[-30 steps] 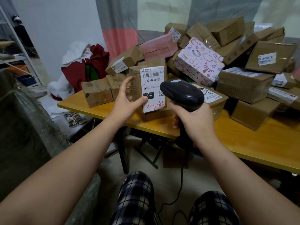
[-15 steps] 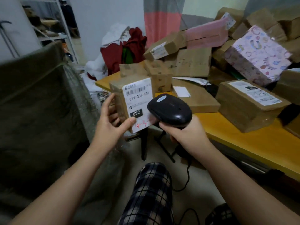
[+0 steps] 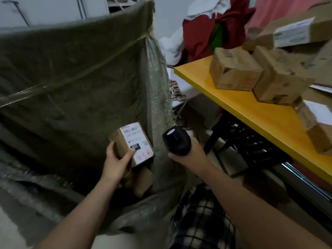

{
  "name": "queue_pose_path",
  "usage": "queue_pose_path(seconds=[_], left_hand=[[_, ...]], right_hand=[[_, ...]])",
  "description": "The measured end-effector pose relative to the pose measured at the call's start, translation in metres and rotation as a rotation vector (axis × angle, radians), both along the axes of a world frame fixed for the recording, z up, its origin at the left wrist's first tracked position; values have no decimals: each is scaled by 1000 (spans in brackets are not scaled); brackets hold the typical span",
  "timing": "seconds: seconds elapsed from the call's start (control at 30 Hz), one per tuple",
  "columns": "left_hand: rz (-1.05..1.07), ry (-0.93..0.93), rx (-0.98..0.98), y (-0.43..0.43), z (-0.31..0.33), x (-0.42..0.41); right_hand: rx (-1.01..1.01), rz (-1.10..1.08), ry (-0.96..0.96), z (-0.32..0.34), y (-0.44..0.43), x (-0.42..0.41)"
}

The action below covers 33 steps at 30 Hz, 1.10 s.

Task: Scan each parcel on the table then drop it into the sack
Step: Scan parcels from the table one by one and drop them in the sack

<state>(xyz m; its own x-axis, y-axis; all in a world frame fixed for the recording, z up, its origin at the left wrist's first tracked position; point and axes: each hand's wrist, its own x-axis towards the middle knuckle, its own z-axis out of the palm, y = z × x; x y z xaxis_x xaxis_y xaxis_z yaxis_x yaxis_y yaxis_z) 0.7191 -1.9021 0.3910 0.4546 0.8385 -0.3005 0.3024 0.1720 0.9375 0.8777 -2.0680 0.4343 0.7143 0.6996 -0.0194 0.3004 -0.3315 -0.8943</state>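
The left hand (image 3: 115, 163) has its grip closed round the parcel (image 3: 133, 142), thumb across the label. The parcel is tilted, long axis near upright, inside the mouth of the sack (image 3: 71, 78), directly above boxes (image 3: 142, 180) lying in it; letting go should do. The right hand (image 3: 190, 157) holds the scanner (image 3: 177, 141) just beside, at the sack's wall. More parcels (image 3: 233, 71) wait on the surface (image 3: 251, 112), well right.

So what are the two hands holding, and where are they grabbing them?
The left hand grips the labelled box by its lower end, thumb on the label. The right hand holds the black scanner just below its head.
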Motion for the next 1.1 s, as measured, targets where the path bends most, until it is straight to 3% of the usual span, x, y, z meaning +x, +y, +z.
queue_pose_path(seconds=[0.17,0.27,0.33,0.5,0.57,0.67,0.73,0.87,1.1], left_hand=[[-318,14,-235,3,-6,48],[-332,-42,-236,23,-6,63],[-295,8,-112,39,-9,69],[-348,557,282,47,-28,85],[-373,612,313,40,-29,94],[-444,561,302,28,-24,104],[-464,500,385,15,-14,104],[-397,247,602,-24,25,95],[-467,-47,871,-94,102,94]], right_hand=[[39,-97,263,-31,24,19],[30,-203,310,-34,37,17],[27,-241,233,-26,36,13],[-3,-146,324,8,-7,12],[98,-212,367,17,-27,13],[213,-318,383,32,-53,18],[175,-333,351,39,-61,20],[-18,-248,105,47,-61,20],[58,-426,-99,71,-104,7]])
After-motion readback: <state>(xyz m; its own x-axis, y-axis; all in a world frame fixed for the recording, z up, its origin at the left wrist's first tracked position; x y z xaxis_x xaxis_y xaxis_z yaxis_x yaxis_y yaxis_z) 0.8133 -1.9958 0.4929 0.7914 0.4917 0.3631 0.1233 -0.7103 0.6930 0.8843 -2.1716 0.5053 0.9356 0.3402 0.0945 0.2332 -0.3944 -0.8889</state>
